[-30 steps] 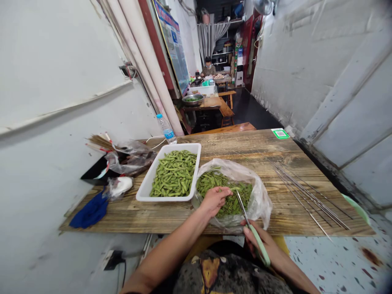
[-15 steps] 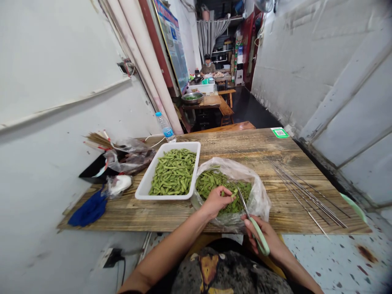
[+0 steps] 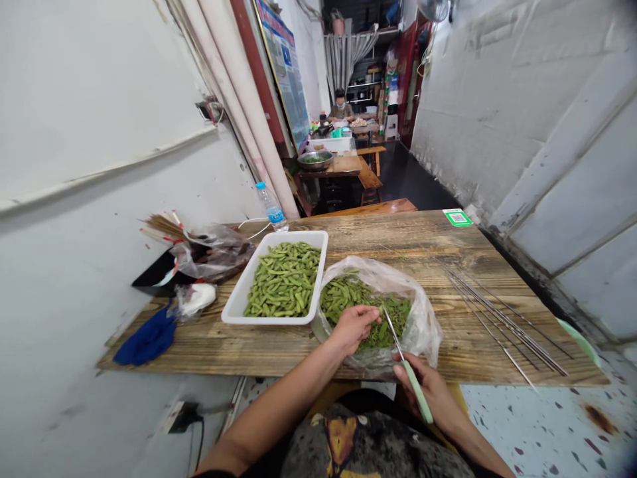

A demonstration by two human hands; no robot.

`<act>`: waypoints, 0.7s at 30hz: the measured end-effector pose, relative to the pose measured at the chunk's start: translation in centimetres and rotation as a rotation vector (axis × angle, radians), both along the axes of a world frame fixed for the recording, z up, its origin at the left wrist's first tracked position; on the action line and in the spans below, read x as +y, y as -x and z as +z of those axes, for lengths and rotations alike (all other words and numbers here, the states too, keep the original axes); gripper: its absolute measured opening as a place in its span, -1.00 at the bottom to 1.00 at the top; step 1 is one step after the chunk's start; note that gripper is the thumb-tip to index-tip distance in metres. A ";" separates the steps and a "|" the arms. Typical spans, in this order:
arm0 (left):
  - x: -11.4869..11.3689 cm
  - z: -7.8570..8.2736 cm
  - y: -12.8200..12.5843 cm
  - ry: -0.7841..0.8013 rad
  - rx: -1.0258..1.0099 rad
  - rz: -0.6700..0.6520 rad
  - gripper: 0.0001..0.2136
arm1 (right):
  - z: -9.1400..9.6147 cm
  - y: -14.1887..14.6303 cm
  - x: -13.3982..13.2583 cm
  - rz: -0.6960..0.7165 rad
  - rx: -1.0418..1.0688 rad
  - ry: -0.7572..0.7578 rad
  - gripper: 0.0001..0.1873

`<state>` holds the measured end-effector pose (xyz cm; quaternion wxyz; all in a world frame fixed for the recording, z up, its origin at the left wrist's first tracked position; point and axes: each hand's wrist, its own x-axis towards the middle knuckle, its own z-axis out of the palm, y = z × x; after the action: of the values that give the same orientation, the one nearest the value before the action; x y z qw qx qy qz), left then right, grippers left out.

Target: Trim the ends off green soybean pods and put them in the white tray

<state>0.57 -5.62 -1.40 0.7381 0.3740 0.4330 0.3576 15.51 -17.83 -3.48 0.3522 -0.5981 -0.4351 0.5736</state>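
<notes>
Head view: snipping edamame over an open bag.
Left hand [image 3: 353, 326] in the plastic bag [image 3: 425, 328], fingertips pinched on an edamame pod [image 3: 379, 311], raised to meet the blades; right hand [image 3: 432, 393] wrapped round the scissors [image 3: 404, 365], tips angled at it. Bag heaped with pods; white tray [image 3: 233, 312] just beside, likewise full.

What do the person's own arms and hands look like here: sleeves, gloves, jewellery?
The left hand and right hand are bare and ungloved; no ring, watch or bracelet shows. Both forearms are uncovered, with no sleeve in view. The garment at the lap is dark, patterned in yellow and orange.
</notes>
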 end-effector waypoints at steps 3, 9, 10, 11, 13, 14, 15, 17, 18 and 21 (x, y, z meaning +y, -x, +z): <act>-0.2 0.1 -0.1 -0.060 0.121 0.039 -0.66 | 0.3 -0.2 0.1 -0.005 -0.088 -0.073 -0.38; -0.5 0.9 0.0 -0.239 0.377 0.067 -0.86 | 0.6 -0.5 0.3 0.048 -0.204 -0.176 -0.49; -0.5 1.1 0.1 -0.242 0.396 0.051 -0.88 | 0.7 -0.5 0.3 0.051 -0.196 -0.170 -0.50; -0.5 1.3 0.1 -0.230 0.402 0.034 -0.89 | 0.7 -0.5 0.3 0.052 -0.183 -0.165 -0.51; -0.5 1.5 0.3 -0.164 0.373 -0.004 -0.88 | 0.9 -0.4 0.3 0.042 -0.149 -0.159 -0.52; -0.5 1.5 0.4 -0.117 0.335 -0.023 -0.86 | 0.9 -0.3 0.3 0.031 -0.131 -0.153 -0.53; -0.5 1.5 0.5 -0.066 0.287 -0.042 -0.83 | 1.0 -0.2 0.2 0.018 -0.113 -0.143 -0.53; -0.5 1.3 0.5 0.024 0.185 -0.083 -0.77 | 0.9 -0.1 0.2 -0.007 -0.072 -0.110 -0.52; -0.6 1.2 0.5 0.056 0.145 -0.100 -0.74 | 0.8 0.0 0.2 -0.012 -0.050 -0.087 -0.51; -0.8 1.1 0.6 0.086 0.111 -0.109 -0.70 | 0.1 0.1 0.0 0.007 0.017 -0.012 -0.50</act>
<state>-0.04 -6.43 -0.31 0.7468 0.3842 0.4670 0.2768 15.38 -17.80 -3.34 0.3573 -0.5894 -0.4377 0.5774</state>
